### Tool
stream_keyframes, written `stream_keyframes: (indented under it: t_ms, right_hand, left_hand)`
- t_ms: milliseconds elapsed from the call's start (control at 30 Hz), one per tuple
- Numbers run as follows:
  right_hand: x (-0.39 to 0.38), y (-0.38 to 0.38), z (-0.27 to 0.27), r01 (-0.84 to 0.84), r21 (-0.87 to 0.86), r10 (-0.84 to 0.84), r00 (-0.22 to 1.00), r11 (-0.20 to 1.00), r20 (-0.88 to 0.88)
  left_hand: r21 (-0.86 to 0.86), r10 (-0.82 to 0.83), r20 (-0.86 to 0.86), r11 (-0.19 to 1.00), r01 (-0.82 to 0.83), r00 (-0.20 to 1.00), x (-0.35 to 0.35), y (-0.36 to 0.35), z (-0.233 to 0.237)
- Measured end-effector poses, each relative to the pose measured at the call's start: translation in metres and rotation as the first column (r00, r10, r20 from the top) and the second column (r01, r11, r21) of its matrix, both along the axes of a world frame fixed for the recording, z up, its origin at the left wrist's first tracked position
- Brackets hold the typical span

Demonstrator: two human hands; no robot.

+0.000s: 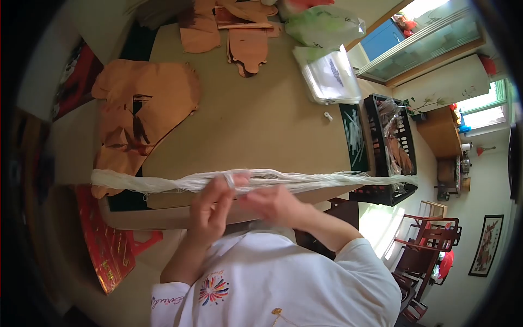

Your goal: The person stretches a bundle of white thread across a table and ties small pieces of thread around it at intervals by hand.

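Note:
A long bundle of white thread [327, 180] stretches left to right along the table's near edge, with loose fine strands along it. My left hand [210, 204] is at the middle of the bundle, its fingers bent and closed around some of the white thread. Just to its right, my right hand [272, 204] is closed, fingertips drawn together close to the left fingers. Motion blurs the right fingers, and what they pinch cannot be made out. The left end of the bundle lies over a brown leather-like sheet [147, 109].
More brown cut pieces [248, 49] lie at the back of the table [245, 120]. A stack of clear plastic bags [329, 76], a small white piece [328, 116] and thin translucent sticks [354, 136] are to the right. A black crate [376, 125] stands beyond; the bundle's right end crosses it.

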State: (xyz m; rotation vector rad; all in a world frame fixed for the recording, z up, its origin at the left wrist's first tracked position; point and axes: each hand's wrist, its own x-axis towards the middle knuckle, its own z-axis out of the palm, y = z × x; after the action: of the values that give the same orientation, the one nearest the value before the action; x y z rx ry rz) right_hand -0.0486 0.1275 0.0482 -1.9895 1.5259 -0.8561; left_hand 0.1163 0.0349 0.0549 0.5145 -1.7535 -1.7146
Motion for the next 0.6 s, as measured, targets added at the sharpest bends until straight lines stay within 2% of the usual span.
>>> stream_keyframes:
  t_ms: [33, 67, 100, 133, 167, 200, 233, 300, 333, 367, 433, 467, 500, 533, 567, 600]
  right_hand:
    - [0.005, 0.003, 0.005, -0.068, 0.025, 0.068, 0.998, 0.997, 0.004]
    - [0.002, 0.003, 0.007, 0.016, -0.047, -0.014, 0.999, 0.999, 0.041]
    - [-0.004, -0.001, 0.009, 0.101, -0.117, -0.091, 0.992, 0.988, 0.084]
    - [-0.011, -0.006, 0.011, 0.189, -0.181, -0.166, 0.977, 0.965, 0.133]
    - [-0.013, -0.016, 0.013, 0.272, -0.117, -0.251, 0.954, 0.955, 0.167]
    - [-0.008, -0.012, 0.008, 0.210, -0.090, -0.195, 0.969, 0.974, 0.151]
    - [-0.002, -0.006, 0.001, 0.143, -0.066, -0.133, 0.982, 0.988, 0.135]
    - [0.008, -0.001, -0.003, 0.012, -0.043, -0.008, 0.995, 0.999, 0.101]
    - [0.006, -0.002, -0.001, 0.088, -0.038, -0.082, 0.986, 0.995, 0.142]
    - [0.000, -0.005, 0.001, 0.163, -0.031, -0.155, 0.971, 0.986, 0.181]
    - [-0.006, -0.015, 0.003, 0.293, 0.042, -0.295, 0.929, 0.955, 0.224]
    - [-0.005, -0.013, -0.005, 0.254, 0.057, -0.261, 0.937, 0.965, 0.231]
    - [-0.001, -0.010, -0.012, 0.215, 0.072, -0.226, 0.944, 0.974, 0.239]
    - [0.002, -0.008, -0.016, 0.173, 0.089, -0.190, 0.950, 0.981, 0.247]
    - [0.004, -0.001, -0.015, 0.150, 0.231, -0.197, 0.959, 0.961, 0.201]
    - [0.004, -0.002, -0.011, 0.182, 0.232, -0.227, 0.956, 0.956, 0.185]
  left_hand:
    - [-0.108, 0.043, 0.112, 0.994, -0.031, 0.993, -0.002, -0.006, -0.003]
    - [-0.217, 0.098, 0.220, 0.975, -0.049, 0.971, 0.000, -0.010, -0.008]
    - [-0.152, -0.159, 0.309, 0.965, 0.214, 0.938, 0.011, -0.007, -0.018]
    - [-0.132, -0.206, 0.201, 0.963, 0.234, 0.958, 0.010, -0.003, -0.013]
    - [-0.109, -0.251, 0.091, 0.959, 0.260, 0.964, 0.007, 0.003, -0.002]
    - [-0.093, -0.290, -0.022, 0.953, 0.287, 0.957, 0.006, 0.006, 0.004]
    - [-0.042, -0.151, 0.036, 0.987, 0.153, 0.988, 0.012, 0.002, -0.001]
    - [-0.110, 0.020, 0.106, 0.994, -0.008, 0.994, 0.002, -0.004, -0.007]
    - [-0.147, 0.104, 0.136, 0.986, -0.084, 0.985, -0.001, -0.006, -0.008]
    - [-0.114, -0.053, 0.253, 0.990, 0.084, 0.966, 0.004, -0.005, -0.008]
    - [0.012, -0.161, 0.208, 0.987, 0.162, 0.965, 0.010, 0.003, -0.012]
    - [0.070, -0.215, 0.181, 0.976, 0.206, 0.960, 0.011, 0.006, -0.016]
    - [0.298, -0.061, -0.114, 0.950, 0.093, 0.992, 0.005, 0.013, -0.019]
    - [0.355, -0.021, -0.139, 0.932, 0.070, 0.990, 0.004, 0.012, -0.019]
    - [0.413, 0.021, -0.160, 0.909, 0.047, 0.987, 0.002, 0.008, -0.020]
    - [0.470, 0.064, -0.179, 0.882, 0.028, 0.982, 0.001, 0.006, -0.020]
